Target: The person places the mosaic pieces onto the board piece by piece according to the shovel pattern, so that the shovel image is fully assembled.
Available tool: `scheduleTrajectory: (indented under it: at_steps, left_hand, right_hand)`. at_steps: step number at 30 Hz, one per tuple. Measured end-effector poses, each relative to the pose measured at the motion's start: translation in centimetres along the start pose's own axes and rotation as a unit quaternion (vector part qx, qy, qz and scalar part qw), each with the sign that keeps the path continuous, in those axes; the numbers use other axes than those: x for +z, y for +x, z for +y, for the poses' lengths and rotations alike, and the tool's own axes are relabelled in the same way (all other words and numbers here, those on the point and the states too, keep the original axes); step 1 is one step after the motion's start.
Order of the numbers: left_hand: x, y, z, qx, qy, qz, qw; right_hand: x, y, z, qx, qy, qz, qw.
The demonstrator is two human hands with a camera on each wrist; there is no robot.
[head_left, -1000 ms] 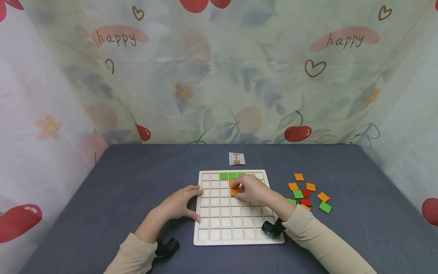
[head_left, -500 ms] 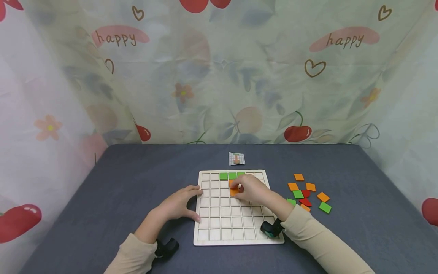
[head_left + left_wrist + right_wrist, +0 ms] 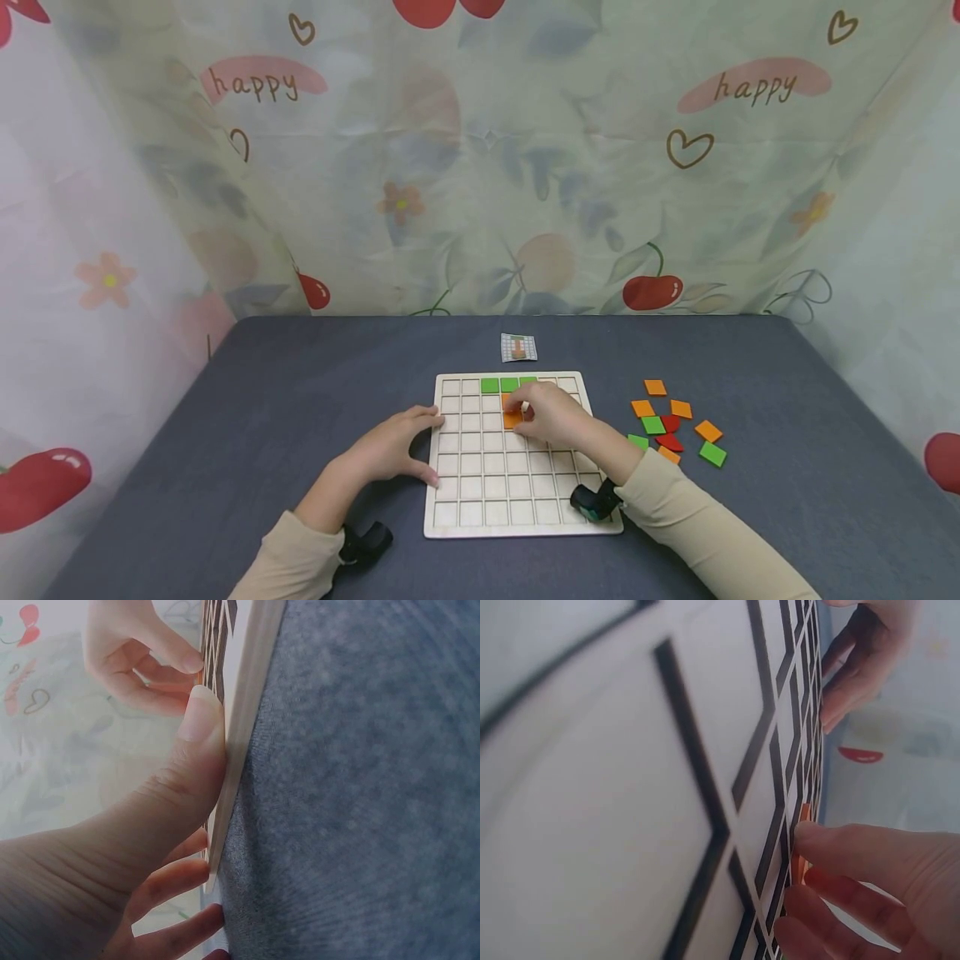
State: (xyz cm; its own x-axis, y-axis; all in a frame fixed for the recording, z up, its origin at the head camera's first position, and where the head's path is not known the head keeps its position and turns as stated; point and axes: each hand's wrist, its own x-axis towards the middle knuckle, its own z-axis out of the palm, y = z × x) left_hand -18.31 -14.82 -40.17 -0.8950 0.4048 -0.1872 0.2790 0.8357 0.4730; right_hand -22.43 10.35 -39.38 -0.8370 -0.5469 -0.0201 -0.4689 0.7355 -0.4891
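Note:
A white gridded board (image 3: 471, 487) lies flat on the table. Along its left edge rests my left hand (image 3: 390, 444), thumb and fingers spread; the thumb (image 3: 196, 735) touches the rim in the left wrist view. My right hand (image 3: 553, 414) reaches over the board's upper half. Between its thumb and fingertips it pinches an orange square tile (image 3: 512, 421) at the third row, partly covered by the fingers. Another orange tile (image 3: 506, 402) shows just above, half hidden by the hand. Green tiles (image 3: 490, 386) fill part of the top row.
Loose orange tiles (image 3: 655, 387), green tiles (image 3: 712, 454) and red pieces (image 3: 670, 442) lie scattered right of the board, some beside the right forearm. A small printed card (image 3: 519, 347) sits behind the board. A patterned curtain (image 3: 480, 167) hangs at the table's back edge.
The orange tile under my right fingertips has shifted very slightly left and sits closer in line with the one above. My left hand stays where it was.

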Motion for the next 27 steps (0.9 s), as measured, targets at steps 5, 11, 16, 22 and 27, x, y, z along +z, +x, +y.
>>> scheduleTrajectory:
  at_steps: [5, 11, 16, 22, 27]
  left_hand:
    - [0.0, 0.0, 0.0, 0.001, -0.001, 0.0, 1.0]
    - [0.0, 0.0, 0.0, 0.003, -0.001, 0.002, 1.0]
    - [-0.1, -0.1, 0.0, 0.005, 0.0, 0.002, 1.0]
    - [0.0, 0.0, -0.1, 0.01, -0.002, 0.004, 0.9999]
    - [0.0, 0.0, -0.1, 0.011, -0.002, 0.003, 0.9999]
  right_hand:
    - [-0.4, -0.4, 0.5, 0.002, 0.035, 0.0, 0.999]
    - [-1.9, -1.5, 2.4, -0.008, 0.054, 0.021, 0.998]
    - [-3.3, -2.8, 4.7, 0.02, 0.063, 0.044, 0.997]
    - [-4.8, -4.8, 7.6, 0.053, 0.068, 0.071, 0.994]
    - [-5.9, -6.5, 9.6, 0.087, 0.072, 0.082, 0.99]
